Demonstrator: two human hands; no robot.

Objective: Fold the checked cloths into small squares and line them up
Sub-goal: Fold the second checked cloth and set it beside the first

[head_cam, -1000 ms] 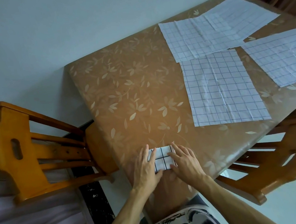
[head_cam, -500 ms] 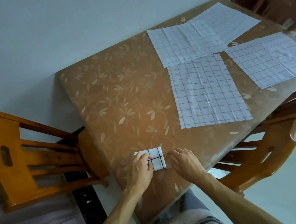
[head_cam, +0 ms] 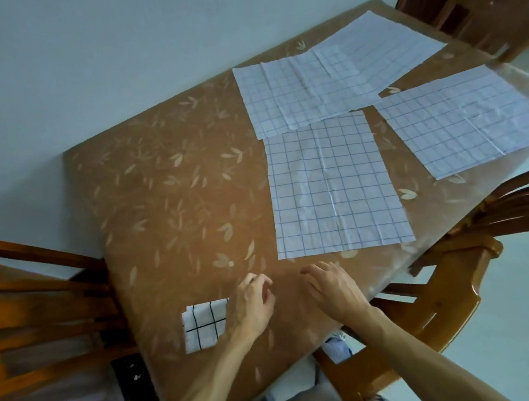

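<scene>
A small folded checked cloth (head_cam: 204,325) lies near the table's front left corner. My left hand (head_cam: 253,304) hovers just right of it, fingers loosely curled, holding nothing. My right hand (head_cam: 334,289) is further right over bare table, fingers spread, also with nothing in it. A flat unfolded checked cloth (head_cam: 334,189) lies just beyond my hands. Another flat cloth (head_cam: 297,94) sits behind it, overlapping a third (head_cam: 384,44) at the far edge. One more flat cloth (head_cam: 467,122) lies at the right edge.
The table (head_cam: 164,191) wears a brown leaf-patterned cover and stands against a pale wall. Wooden chairs stand at the left (head_cam: 39,309), at the front right (head_cam: 446,298) and at the far right corner (head_cam: 481,7).
Both hands have let go of the folded cloth. It now lies further left near the corner, after my left hand slid it there. Both hands have moved right.
</scene>
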